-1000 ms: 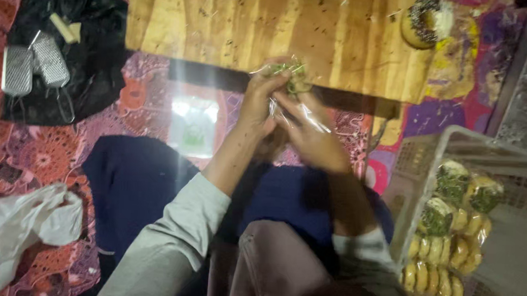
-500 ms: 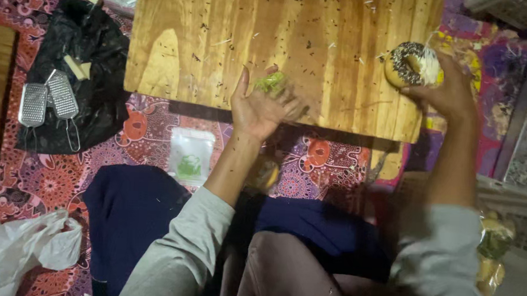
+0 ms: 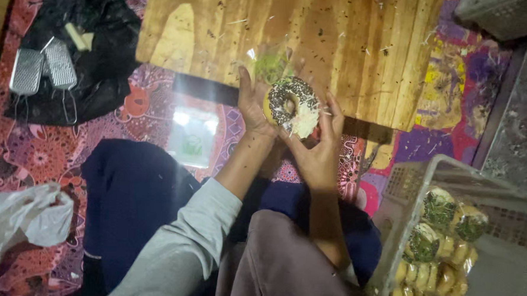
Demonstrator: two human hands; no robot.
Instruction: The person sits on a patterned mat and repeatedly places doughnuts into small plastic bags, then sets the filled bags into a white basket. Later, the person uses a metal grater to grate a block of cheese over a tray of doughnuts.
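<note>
Carried back, doughnut (image 3: 291,105) sits between both hands (image 3: 288,122).

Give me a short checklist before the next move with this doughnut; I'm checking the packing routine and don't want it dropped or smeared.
1. Doughnut held by both hands: ok, left hand and right hand both touch it.
2. Topping intact: ok, dark sprinkles and pale shreds show on top.
3. Clear wrapper at the left hand, ready and open: cannot tell, too blurred.
4. Wooden board clean: not ok, crumbs and shreds scattered.
5. Basket within reach, holding wrapped doughnuts: ok.
</note>
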